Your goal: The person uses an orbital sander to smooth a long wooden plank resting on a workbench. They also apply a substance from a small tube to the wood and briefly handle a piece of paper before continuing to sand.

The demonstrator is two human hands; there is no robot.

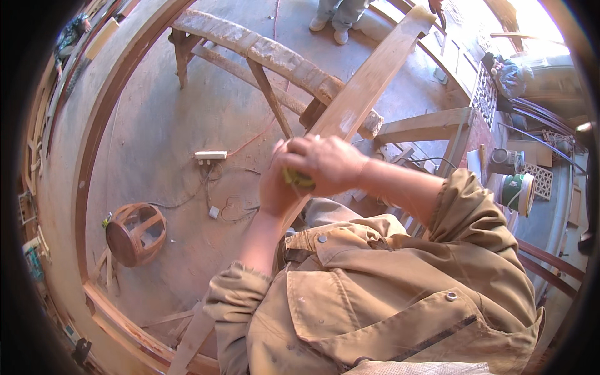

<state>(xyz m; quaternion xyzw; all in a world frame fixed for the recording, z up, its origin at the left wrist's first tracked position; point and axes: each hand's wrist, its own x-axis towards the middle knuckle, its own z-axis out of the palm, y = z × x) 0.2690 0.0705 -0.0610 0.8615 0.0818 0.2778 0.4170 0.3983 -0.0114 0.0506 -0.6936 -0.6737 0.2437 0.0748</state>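
Note:
My left hand (275, 185) and my right hand (333, 161) are together over a long planed wooden beam (363, 96). Between them shows a small yellow-green and dark object (298, 178), blurred and mostly covered by fingers, so its kind is unclear. Both hands appear closed around it, the right one's fingers overlapping the left. Running from the upper right, the beam passes beneath my hands and on past my left side. It rests across a rough, crusted wooden sawhorse (276, 51).
Another person's hand (438, 10) is by the beam's far end; someone's legs (340, 16) stand beyond. On the floor are a power strip (211, 155) with trailing cords and a wooden barrel-shaped stool (136, 234). A curved wooden frame (93, 140) borders the left. Buckets (517, 193) stand right.

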